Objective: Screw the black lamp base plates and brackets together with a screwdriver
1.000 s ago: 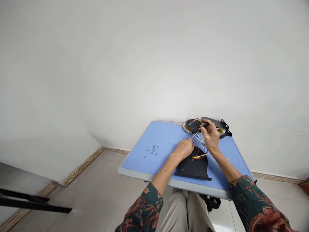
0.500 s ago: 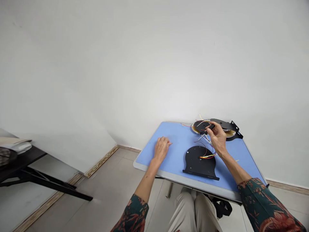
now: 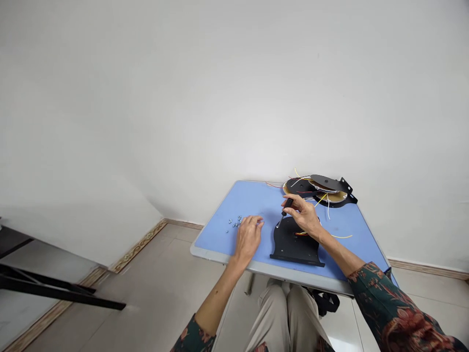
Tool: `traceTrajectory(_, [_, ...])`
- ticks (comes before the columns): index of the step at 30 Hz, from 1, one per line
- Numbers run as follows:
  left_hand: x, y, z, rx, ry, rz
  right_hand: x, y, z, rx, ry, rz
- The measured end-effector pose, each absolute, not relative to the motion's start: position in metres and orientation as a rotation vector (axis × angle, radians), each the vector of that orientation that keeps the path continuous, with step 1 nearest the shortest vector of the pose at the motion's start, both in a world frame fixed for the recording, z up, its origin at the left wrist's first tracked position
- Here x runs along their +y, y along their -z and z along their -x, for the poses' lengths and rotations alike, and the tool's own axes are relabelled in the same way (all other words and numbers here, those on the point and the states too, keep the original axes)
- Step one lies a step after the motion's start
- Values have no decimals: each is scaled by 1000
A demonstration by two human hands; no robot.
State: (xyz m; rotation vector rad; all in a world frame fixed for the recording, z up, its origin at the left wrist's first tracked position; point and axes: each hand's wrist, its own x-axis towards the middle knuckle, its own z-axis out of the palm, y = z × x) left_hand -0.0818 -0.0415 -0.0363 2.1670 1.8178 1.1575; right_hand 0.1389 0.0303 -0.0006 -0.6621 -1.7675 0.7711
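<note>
A black-handled screwdriver (image 3: pixel 287 205) is in my right hand (image 3: pixel 305 215), its shaft slanting down to a silver screw at the upper left edge of the black metal plate (image 3: pixel 298 252). The plate lies flat near the front of the blue table, with red, yellow and white wires coming out of its middle. My left hand (image 3: pixel 249 238) rests on the table just left of the plate, fingers curled with thumb and fingertips together; what they hold, if anything, is too small to make out. Several small silver screws (image 3: pixel 235 225) lie loose beside it.
Stacked black round plates (image 3: pixel 328 183) with tan undersides and loose wires sit at the back right of the blue table (image 3: pixel 223 244), close to the wall. A black table leg (image 3: pixel 66 296) stands at the far left.
My right hand has brought the screwdriver from the stacked plates down to the front plate's upper left screw. My left hand has moved right, towards the plate, uncovering the loose screws.
</note>
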Motion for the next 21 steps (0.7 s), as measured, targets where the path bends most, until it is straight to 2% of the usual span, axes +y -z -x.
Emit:
traceTrajectory(5, [-49,37,44,1680,-968,-1737,29,1,-139,-1780,-668,662])
traceTrajectory(21, [-42,43,39,1629,-1017,-1752,26,-1,-137,-1816,-667,695])
